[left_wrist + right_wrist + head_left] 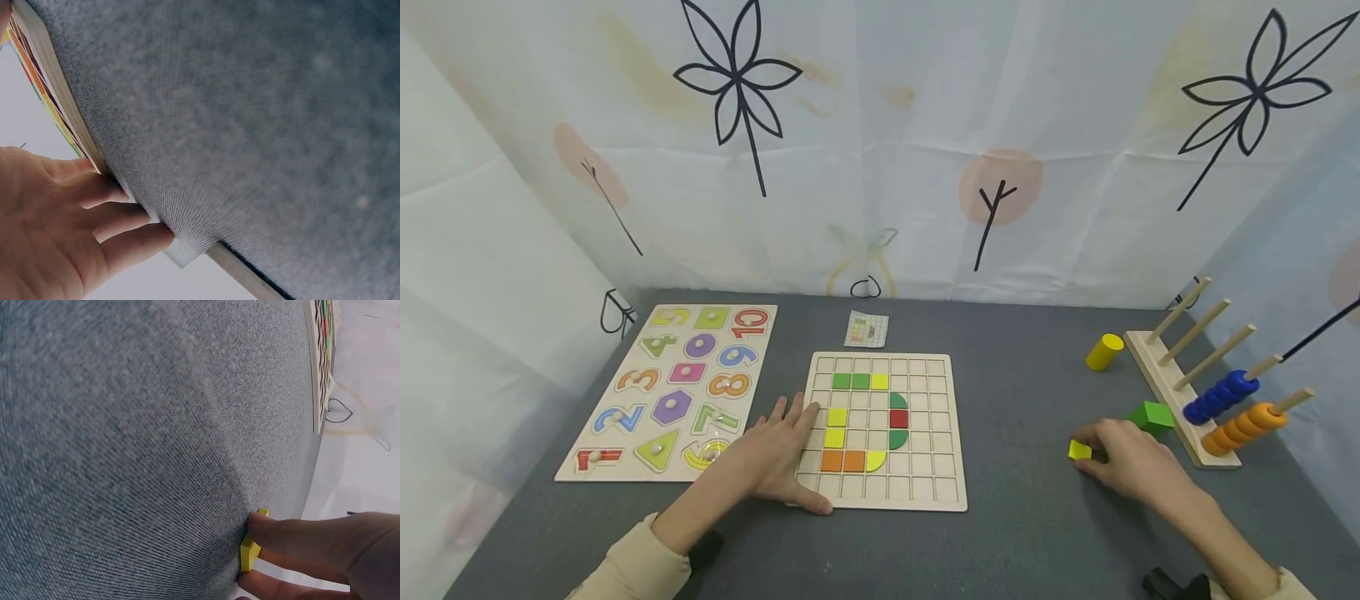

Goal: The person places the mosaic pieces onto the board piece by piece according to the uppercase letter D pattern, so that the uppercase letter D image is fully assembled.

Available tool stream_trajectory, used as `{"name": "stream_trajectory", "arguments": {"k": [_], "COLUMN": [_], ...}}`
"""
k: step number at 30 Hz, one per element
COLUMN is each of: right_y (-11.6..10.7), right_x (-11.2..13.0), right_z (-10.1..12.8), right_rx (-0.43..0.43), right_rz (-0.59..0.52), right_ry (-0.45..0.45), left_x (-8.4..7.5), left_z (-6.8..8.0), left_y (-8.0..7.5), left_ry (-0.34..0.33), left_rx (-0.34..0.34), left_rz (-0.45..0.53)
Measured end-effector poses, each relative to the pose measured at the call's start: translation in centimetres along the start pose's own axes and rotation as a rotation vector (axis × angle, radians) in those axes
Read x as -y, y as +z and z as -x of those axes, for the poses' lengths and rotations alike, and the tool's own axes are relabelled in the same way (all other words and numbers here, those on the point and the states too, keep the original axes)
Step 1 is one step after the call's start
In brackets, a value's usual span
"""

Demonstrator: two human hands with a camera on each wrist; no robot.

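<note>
My left hand (771,458) rests at the left side of a wooden grid board (936,492), its fingers spread and thumb at the lower left corner. Green, yellow, red and orange tiles lie in the board's squares; two green half-round tiles flank a red tile (898,419). On the right, my right hand (1126,460) pinches a small yellow block (1079,450) between thumb and fingers, low over the grey table. The right wrist view shows that yellow block (250,555) partly hidden by the thumb. A green block (1153,418) sits just behind the right hand.
A number-and-shape puzzle board (647,333) lies left of the grid board. Behind the grid board is a small pattern card (866,329). At the right stand a yellow cylinder (1105,352) and a wooden peg stand (1176,392) with blue and orange beads.
</note>
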State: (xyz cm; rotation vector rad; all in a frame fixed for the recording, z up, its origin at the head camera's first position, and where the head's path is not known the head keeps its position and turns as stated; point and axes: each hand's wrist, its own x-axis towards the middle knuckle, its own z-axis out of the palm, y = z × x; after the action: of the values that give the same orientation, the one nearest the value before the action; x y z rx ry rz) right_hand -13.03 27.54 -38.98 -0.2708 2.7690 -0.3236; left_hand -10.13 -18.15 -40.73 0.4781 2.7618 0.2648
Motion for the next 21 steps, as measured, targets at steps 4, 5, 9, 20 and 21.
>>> {"name": "stream_trajectory", "arguments": {"k": [4, 5, 9, 20, 21], "right_y": [0.1, 0.1, 0.1, 0.3, 0.3], "right_x": [0.0, 0.1, 0.5, 2.5, 2.7], "right_z": [0.0, 0.0, 0.0, -0.2, -0.3], "right_rx": [-0.013, -0.016, -0.037, -0.102, -0.105], "right_rz": [0.002, 0.004, 0.008, 0.013, 0.014], "right_ry": [-0.006, -0.007, -0.016, -0.101, -0.105], "left_x": [0.0, 0.0, 0.0, 0.0, 0.0], "left_z": [0.0, 0.0, 0.0, 0.0, 0.0], "left_y": [0.0, 0.0, 0.0, 0.0, 0.0], "left_ry": [-0.001, -0.001, 0.000, -0.003, -0.003], "left_rx": [0.002, 0.003, 0.003, 0.002, 0.004], "left_rz": [-0.005, -0.005, -0.002, -0.002, -0.001]}}
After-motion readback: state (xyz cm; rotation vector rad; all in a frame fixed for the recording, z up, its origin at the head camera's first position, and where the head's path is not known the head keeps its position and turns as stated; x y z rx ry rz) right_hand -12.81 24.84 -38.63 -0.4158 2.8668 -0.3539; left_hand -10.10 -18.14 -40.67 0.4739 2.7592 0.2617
